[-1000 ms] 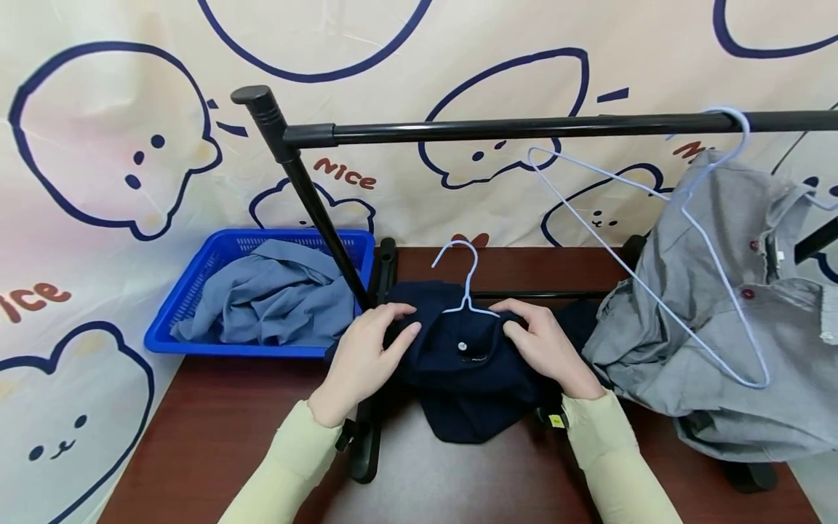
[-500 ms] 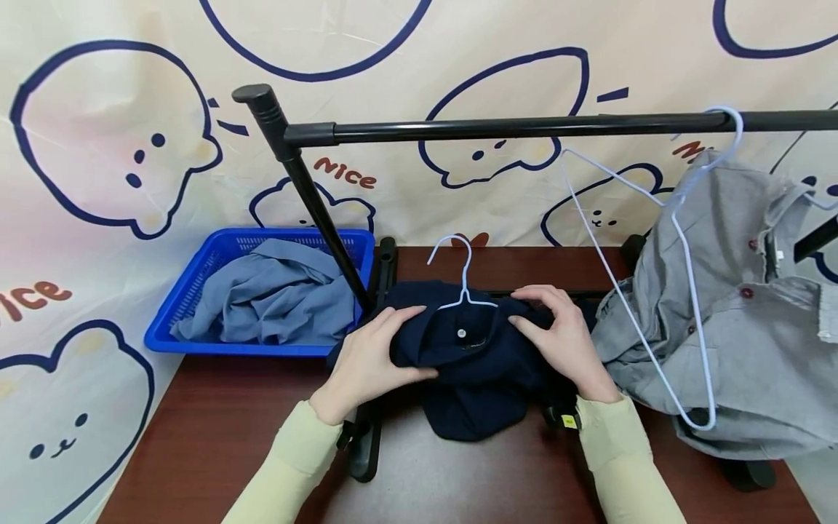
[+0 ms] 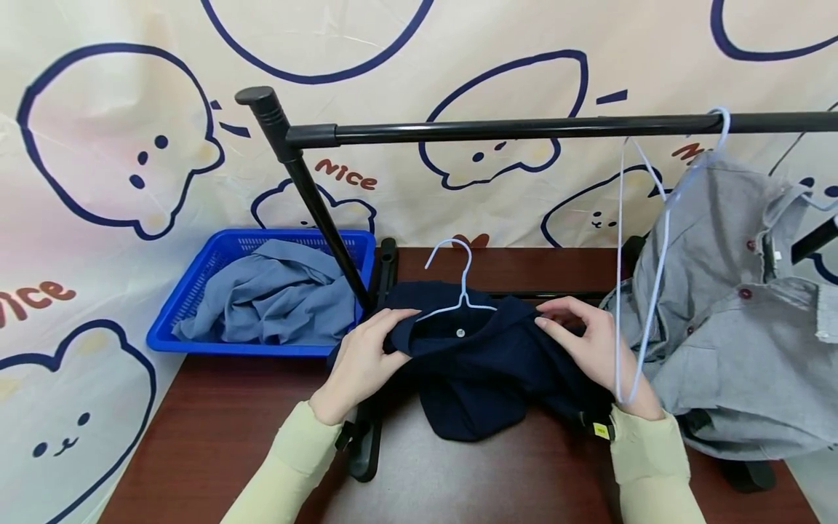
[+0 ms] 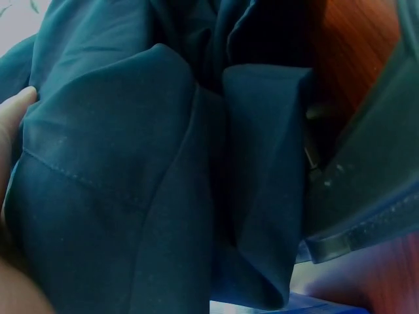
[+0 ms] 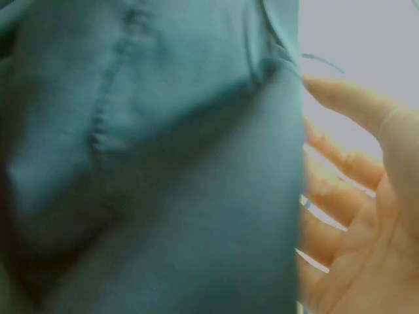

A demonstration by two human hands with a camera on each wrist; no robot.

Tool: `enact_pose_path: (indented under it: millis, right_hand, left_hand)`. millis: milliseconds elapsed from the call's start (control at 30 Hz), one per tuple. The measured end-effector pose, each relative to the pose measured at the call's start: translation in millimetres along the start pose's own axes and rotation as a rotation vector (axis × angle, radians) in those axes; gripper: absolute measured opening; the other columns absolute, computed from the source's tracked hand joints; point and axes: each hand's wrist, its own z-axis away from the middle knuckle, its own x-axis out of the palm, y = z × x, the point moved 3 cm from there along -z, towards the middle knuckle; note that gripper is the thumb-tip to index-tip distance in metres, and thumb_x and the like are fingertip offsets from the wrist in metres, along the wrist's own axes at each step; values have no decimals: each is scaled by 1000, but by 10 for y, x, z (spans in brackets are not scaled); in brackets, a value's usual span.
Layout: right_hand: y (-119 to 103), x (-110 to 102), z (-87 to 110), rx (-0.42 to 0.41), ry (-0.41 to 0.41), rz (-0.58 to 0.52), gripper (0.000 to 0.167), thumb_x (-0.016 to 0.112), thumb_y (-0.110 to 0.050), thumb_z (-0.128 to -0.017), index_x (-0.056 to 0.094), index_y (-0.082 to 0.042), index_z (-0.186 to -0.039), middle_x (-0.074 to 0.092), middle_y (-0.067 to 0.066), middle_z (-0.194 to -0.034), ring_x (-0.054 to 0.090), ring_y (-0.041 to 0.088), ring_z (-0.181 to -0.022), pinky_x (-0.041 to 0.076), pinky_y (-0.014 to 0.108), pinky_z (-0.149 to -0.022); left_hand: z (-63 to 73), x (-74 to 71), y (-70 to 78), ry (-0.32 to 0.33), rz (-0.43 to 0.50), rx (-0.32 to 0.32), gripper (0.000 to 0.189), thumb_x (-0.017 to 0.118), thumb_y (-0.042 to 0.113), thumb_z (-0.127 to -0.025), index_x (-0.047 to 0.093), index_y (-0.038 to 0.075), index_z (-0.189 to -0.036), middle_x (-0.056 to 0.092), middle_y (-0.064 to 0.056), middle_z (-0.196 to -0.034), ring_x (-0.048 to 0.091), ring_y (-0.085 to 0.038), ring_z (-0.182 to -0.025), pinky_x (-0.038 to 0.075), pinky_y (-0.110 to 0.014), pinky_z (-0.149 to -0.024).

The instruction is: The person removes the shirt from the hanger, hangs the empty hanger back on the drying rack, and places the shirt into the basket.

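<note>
A navy shirt [image 3: 478, 364] with a small button at its neck lies bunched on the table, held up at the shoulders. Out of its collar rises the hook of a pale blue hanger [image 3: 466, 269]; the hanger's lower part is hidden inside the cloth. My left hand [image 3: 363, 356] grips the shirt beside the left of the collar, thumb in front. On the other side, my right hand [image 3: 592, 346] pinches the right shoulder between thumb and fingers. In the right wrist view the shirt's cloth [image 5: 196, 183] covers those fingers' tips.
A black clothes rack [image 3: 497, 131] stands over the table [image 3: 249, 429]. From its rail hang a bare pale blue hanger [image 3: 655, 291], overlapping my right wrist, and a grey garment [image 3: 733, 364]. At left sits a blue basket [image 3: 190, 291] holding blue-grey cloth [image 3: 275, 291].
My right hand has moved right along the shirt's shoulder, spreading it wider. The navy collar has shifted up around the hanger's neck. The bare hanger on the rail has swung round, now nearly edge-on.
</note>
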Motion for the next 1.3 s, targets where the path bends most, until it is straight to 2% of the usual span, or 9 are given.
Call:
enact_pose_path:
  millis: [233,633,1000,1300]
  right_hand:
    - [-125,-137,28,13,-31,4,18,67,-23,-101,74,-16,-116,74,-3,-104,66,13,-87,48,20,-75]
    - [-86,-173,47,12,-14,52,17,68,-24,-100,74,-19,-115,74,-5,-104,66,11,-87,46,20,-73]
    - [-97,-202,74,54,-51,53,22,64,-29,-103,73,-18,-119,74,-2,-108,63,11,-91,45,21,-74]
    - [-75,-211,103,69,-36,51,20,65,-29,-102,74,-18,-117,74,-2,-108,62,9,-94,43,19,-80]
  left_hand:
    - [-3,-8,6,-3,6,7,43,77,29,-92,65,31,-133,65,10,-117,60,-9,-98,53,-38,-82]
    - [-13,-22,7,-1,28,22,40,76,24,-92,66,30,-131,66,10,-117,61,-9,-104,53,-39,-88]
    - [-13,-49,17,-12,137,45,45,79,41,-88,65,29,-130,65,15,-122,61,-6,-109,50,-40,-93]
    - [-2,-50,19,-13,158,30,46,80,42,-88,66,30,-130,65,17,-121,61,-6,-108,51,-41,-93]
